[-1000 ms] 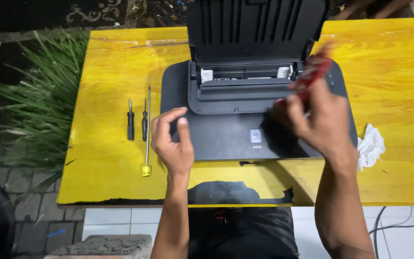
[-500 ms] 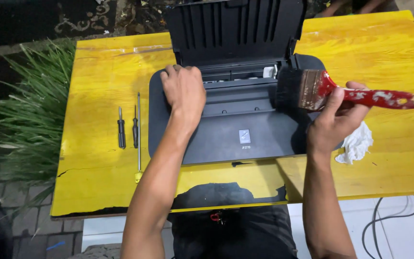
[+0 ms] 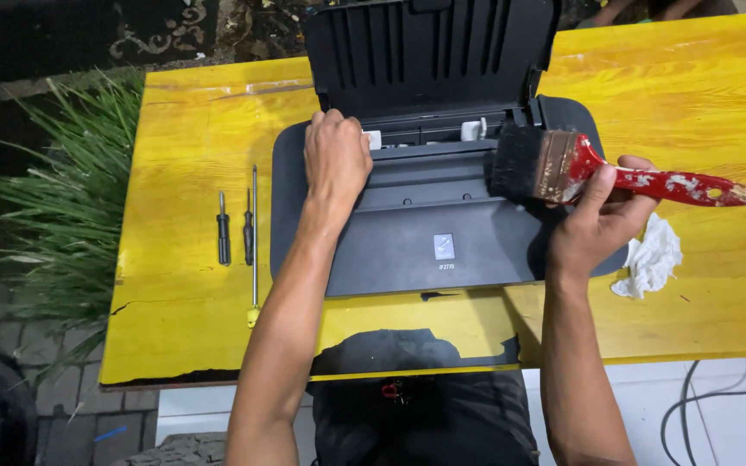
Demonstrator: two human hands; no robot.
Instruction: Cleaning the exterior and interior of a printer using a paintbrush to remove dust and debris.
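Head: 1 printer (image 3: 425, 233), 1 brush (image 3: 563, 168), 3 screwdrivers (image 3: 248, 229).

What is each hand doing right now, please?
Left hand: holds nothing, resting palm-down on the printer.
Right hand: closed around the red-handled paintbrush.

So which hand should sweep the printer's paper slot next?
Probably the right hand: it holds the paintbrush, bristles beside the slot. The left hand rests bare on the printer.
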